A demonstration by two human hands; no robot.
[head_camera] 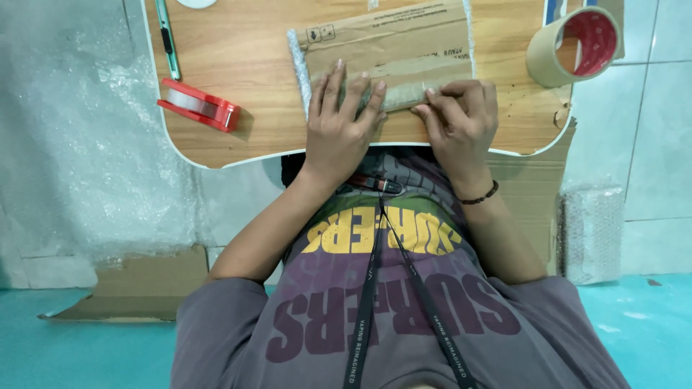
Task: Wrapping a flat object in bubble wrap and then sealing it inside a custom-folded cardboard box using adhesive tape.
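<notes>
A flat parcel wrapped in brown cardboard [393,43] lies on a small wooden lap table [238,137], with bubble wrap showing along its left end. My left hand [339,122] lies flat on the parcel's near edge, fingers spread. My right hand [461,115] presses the same edge just to the right, fingers curled down on a strip of brown tape. A dark bead bracelet [479,196] circles my right wrist.
A red tape dispenser [200,104] sits at the table's left. A green-handled cutter [167,36] lies above it. A brown packing tape roll [573,45] rests at the right corner. Bubble wrap sheets [79,144] and flattened cardboard [137,288] lie on the floor.
</notes>
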